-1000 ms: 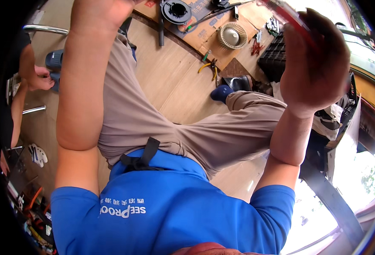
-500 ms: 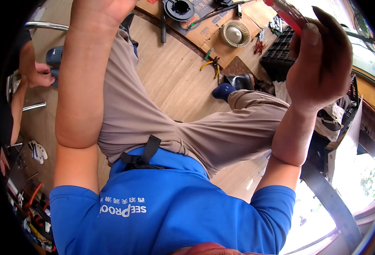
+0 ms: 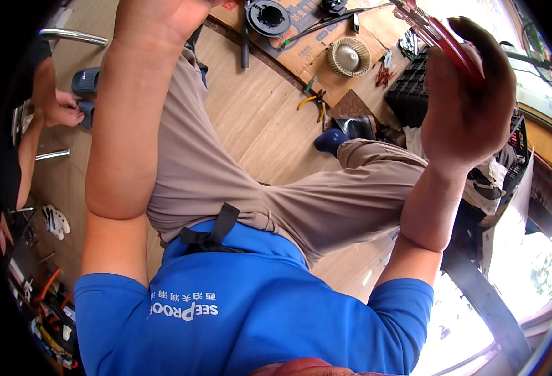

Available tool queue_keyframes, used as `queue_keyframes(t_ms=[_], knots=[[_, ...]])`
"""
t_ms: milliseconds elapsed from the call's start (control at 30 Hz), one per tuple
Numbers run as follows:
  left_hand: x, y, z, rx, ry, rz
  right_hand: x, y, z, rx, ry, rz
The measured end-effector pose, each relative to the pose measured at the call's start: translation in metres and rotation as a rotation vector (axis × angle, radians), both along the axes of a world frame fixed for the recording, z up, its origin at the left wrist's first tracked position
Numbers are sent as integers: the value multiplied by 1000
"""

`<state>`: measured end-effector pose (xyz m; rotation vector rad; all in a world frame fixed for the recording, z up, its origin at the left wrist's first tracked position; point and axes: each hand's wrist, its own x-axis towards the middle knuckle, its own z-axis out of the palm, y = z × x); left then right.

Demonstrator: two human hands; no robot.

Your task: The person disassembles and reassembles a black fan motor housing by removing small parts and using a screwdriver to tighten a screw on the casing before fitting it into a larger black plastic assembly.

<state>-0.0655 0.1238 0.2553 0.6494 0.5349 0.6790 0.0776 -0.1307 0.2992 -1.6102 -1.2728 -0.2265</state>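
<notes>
My right hand (image 3: 467, 103) is raised at the upper right, its fingers curled round a long tool with a red, partly clear handle (image 3: 454, 51). The tool slants up and left out of the palm. Metal parts show near its upper end, which comes close to the top edge; its exact kind is unclear. My left hand (image 3: 163, 20) is raised at the top edge, where only the palm and wrist side show. Its fingers are cut off by the frame, so anything in them is hidden.
On flattened cardboard (image 3: 316, 62) lie a white blower wheel (image 3: 349, 57) and a round black housing (image 3: 268, 17). Yellow-handled pliers (image 3: 314, 105) lie on the floor. A black crate (image 3: 407, 81) stands at the right. Another person's bare feet (image 3: 66, 111) are at the left beside slippers (image 3: 86, 81).
My right hand has turned, so more of the red-handled tool shows and it sits differently in the palm. My left hand has shifted slightly right and down in the view.
</notes>
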Motion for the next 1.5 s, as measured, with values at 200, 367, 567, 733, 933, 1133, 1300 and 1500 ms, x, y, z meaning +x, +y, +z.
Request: queue_keyframes(t_ms=[200, 367, 567, 733, 933, 1133, 1300, 1500], knots=[[0, 4, -3, -13, -33, 2, -2, -4, 0, 23, -21, 15], [1, 4, -4, -10, -90, -35, 0, -2, 0, -5, 39, 47], [2, 1, -3, 27, -54, 21, 0, 2, 4, -15, -215, 21], [1, 1, -3, 43, -70, 4, -7, -5, 3, -163, 234, -102], [1, 3, -2, 50, -101, -14, -5, 6, 8, -157, -296, 4], [0, 2, 5, 292, -85, 118, -10, 11, 6, -154, 423, 145], [-3, 4, 12, 413, -117, 169, -13, 9, 5, -235, 932, 195], [-2, -1, 12, 367, -87, 205, -12, 18, 2, -145, -376, -36]])
